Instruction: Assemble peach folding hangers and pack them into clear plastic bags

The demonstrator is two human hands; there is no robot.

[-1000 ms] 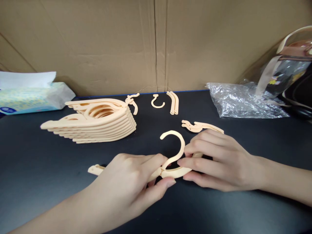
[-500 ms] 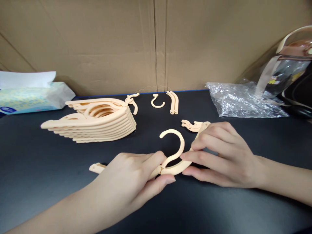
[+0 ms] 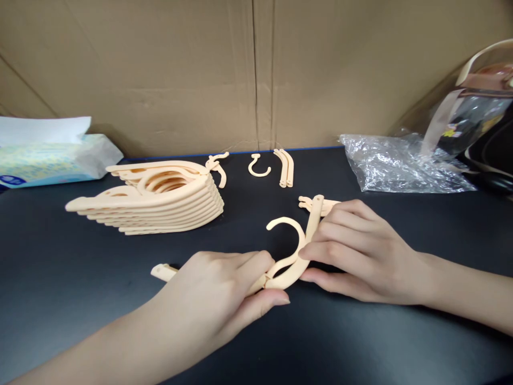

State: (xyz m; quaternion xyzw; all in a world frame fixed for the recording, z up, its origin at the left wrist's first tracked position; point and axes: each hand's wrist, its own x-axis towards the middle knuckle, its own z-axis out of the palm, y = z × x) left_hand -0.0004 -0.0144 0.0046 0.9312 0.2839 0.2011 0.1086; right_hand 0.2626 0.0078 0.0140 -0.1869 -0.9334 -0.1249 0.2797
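Observation:
A cream plastic folding hanger [image 3: 285,278] with a curved hook is between my two hands, just above the dark table. My left hand [image 3: 224,294] is closed around its left arm and centre joint; the end of that arm pokes out past my wrist side. My right hand [image 3: 356,256] pinches the right arm, which tilts steeply upward beside the hook. Behind my right fingers lie some small cream hanger parts [image 3: 306,203], partly covered. To the left is a stack of folded cream hangers [image 3: 176,206].
At the back lie small cream pieces [image 3: 218,168], a loose hook [image 3: 256,167] and curved arm pieces [image 3: 284,170]. A tissue pack [image 3: 52,155] is at the left. Clear plastic wrap [image 3: 401,166] and a transparent bottle [image 3: 468,117] are at the right. Cardboard [image 3: 180,75] stands behind.
The hanger's right arm has swung up and inward toward the hook, my right hand moving slightly left with it. The hook has shifted slightly right. My left hand keeps its grip.

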